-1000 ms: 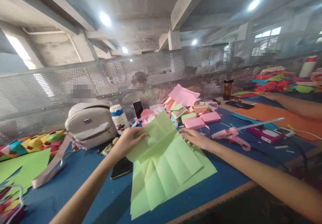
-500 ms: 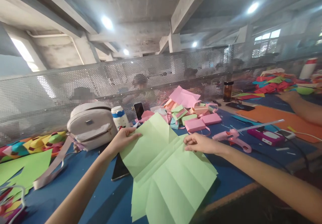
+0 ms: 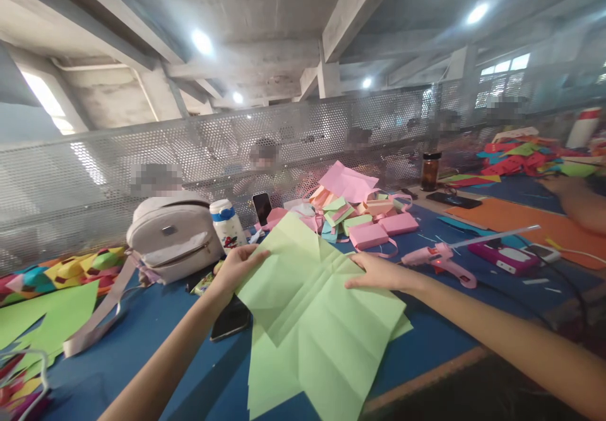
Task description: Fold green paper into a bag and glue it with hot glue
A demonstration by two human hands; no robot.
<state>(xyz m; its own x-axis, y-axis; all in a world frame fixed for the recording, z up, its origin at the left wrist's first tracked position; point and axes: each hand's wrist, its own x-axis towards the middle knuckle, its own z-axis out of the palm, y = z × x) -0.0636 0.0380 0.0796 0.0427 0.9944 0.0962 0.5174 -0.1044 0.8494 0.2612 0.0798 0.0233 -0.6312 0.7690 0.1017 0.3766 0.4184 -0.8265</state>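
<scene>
Between my hands are creased sheets of light green paper point(image 3: 326, 320), overlapping at different angles above the blue tabletop point(image 3: 189, 370). My left hand point(image 3: 241, 264) pinches the upper left edge of the top sheet, thumb on its face and fingers behind. At the upper right edge, my right hand point(image 3: 376, 272) grips the paper with its thumb on top; its other fingers are partly hidden. Parallel fold lines run across the middle of the sheets. A dark phone point(image 3: 231, 320) lies partly under the paper, near my left wrist.
A white backpack point(image 3: 173, 235) and a bottle with a blue lid point(image 3: 227, 222) stand at the left. Pink folded boxes and paper point(image 3: 369, 235) are piled behind. A pink glue gun point(image 3: 440, 260) lies right, near a purple device point(image 3: 504, 257). Another person's arm point(image 3: 584, 203) reaches in far right.
The green sheets have turned and spread slightly, and both hands have shifted a little. My right fingers have gone from curled over the paper to more extended. The other person's arm has moved.
</scene>
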